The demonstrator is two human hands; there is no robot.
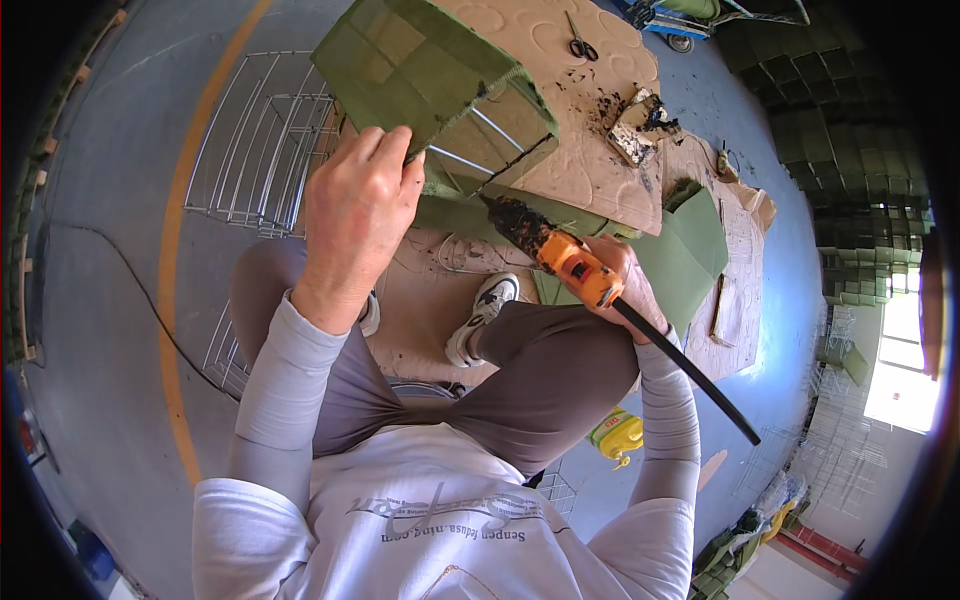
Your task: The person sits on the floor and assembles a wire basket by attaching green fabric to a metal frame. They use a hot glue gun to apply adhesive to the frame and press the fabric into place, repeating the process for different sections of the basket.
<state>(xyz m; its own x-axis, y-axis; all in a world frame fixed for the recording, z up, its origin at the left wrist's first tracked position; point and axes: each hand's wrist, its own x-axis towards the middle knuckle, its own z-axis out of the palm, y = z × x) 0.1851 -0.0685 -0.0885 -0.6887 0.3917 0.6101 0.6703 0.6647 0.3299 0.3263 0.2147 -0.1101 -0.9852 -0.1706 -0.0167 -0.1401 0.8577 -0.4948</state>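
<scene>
A green fabric cover [410,70] is stretched over a box-shaped metal wire frame [492,124] in front of me. At its near edge, my left hand [365,205] is closed, pinching the fabric between fingers and thumb. My right hand [640,285] is wrapped round an orange hot glue gun [582,268]. Its front end is crusted with black glue, and the tip points left, close to the cover's near lower edge; I cannot tell whether it touches. From the gun's back end sticks a long black glue stick [690,374], slanting down to the right.
Scissors [581,46] and a board smeared with black residue [638,128] lie on tan cardboard [590,95]. Wire frames [262,150] stand at the left, near a dark cable [140,285]. Folded green fabric [690,240] and a yellow bottle [617,432] are to the right. Green boxes [840,150] are stacked beyond.
</scene>
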